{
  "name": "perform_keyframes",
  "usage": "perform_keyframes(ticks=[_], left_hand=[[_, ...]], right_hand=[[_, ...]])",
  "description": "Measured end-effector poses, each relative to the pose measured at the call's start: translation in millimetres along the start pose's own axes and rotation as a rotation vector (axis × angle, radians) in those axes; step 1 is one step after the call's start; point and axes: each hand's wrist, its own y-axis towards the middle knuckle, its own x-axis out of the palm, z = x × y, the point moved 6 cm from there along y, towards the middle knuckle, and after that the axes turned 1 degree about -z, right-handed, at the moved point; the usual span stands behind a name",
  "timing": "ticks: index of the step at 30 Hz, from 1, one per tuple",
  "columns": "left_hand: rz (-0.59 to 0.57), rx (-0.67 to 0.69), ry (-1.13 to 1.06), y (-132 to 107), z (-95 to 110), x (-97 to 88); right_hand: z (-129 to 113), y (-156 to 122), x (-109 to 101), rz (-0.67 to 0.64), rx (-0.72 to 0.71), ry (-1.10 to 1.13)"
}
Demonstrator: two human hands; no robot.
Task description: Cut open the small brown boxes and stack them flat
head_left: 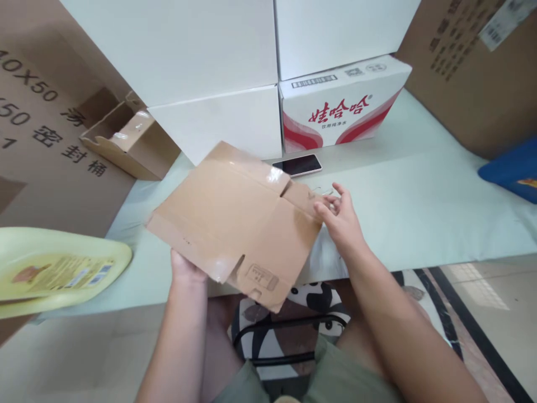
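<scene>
A flattened brown cardboard box (222, 207) is held tilted above the front of the table, with creases, slots and a small printed mark on its lower right panel. My left hand (187, 268) supports it from beneath at the lower left edge; those fingers are hidden under the board. At the right-hand flap, my right hand (342, 218) has its thumb and fingers closed on the edge. Something thin and clear, perhaps tape, shows beside those fingertips. Glossy tape also shines near the upper edge. Behind the board lies a phone (300, 165), partly covered by it.
White cartons (210, 50) and a red-printed white carton (344, 106) stand at the back. An open small brown box (146, 143) sits left, by a large carton (37, 140). A yellow bottle (62, 268) lies front left; a blue object (512, 168) is far right.
</scene>
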Motion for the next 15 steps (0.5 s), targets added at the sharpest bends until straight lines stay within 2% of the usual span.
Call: perform_keyframes(ticks=[3, 6, 8, 10, 12, 15], left_hand=[[-0.060, 0.020, -0.053, 18, -8, 10.0], [-0.130, -0.023, -0.045, 27, -17, 14.7], [-0.139, -0.074, -0.058, 31, -20, 16.9], [-0.108, -0.119, -0.075, 35, -19, 18.7], [-0.077, -0.208, -0.074, 38, -19, 20.8], [-0.064, -0.305, -0.078, 41, -14, 21.1]], right_hand=[[8, -4, 16, -0.182, 0.128, 0.168], [10, -19, 36, -0.382, 0.243, 0.224], [9, -27, 42, -0.410, 0.283, 0.226], [4, -30, 37, -0.352, 0.266, 0.207], [-4, -29, 19, -0.215, 0.198, 0.166], [-21, -34, -37, 0.092, 0.012, 0.001]])
